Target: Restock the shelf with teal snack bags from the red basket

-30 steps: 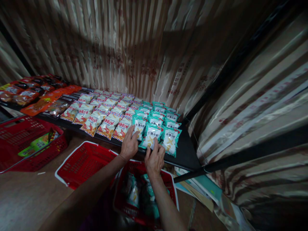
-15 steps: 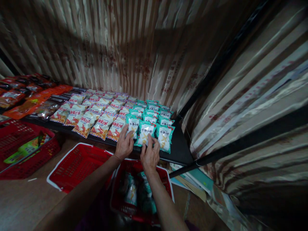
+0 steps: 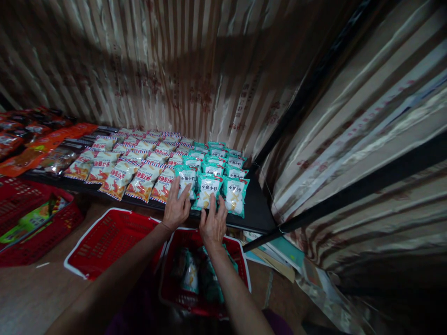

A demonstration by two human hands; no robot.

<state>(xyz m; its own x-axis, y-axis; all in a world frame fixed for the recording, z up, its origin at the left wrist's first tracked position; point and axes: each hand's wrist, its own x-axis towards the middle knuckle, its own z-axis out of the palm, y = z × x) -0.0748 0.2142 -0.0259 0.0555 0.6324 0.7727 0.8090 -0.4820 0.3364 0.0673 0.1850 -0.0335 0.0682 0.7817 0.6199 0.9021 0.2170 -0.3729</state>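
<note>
Teal-and-white snack bags stand in short rows at the right end of a black shelf. My left hand rests with fingers apart against the front-left teal bag, covering part of it. Fingertips of my right hand touch the lower edge of the middle front bag; these fingers are spread too. The front-right bag stands untouched beside it. Under my forearms, a red basket with a white rim holds several more teal bags.
White-and-orange snack bags fill the shelf to the left, then orange packs. A second red basket and a third with a green pack stand on the floor. Black poles and a striped curtain bound the right and back.
The view has shifted slightly, moving the shelf a little left in the picture. My right hand has slid down the middle front bag, and its fingers are more spread.
</note>
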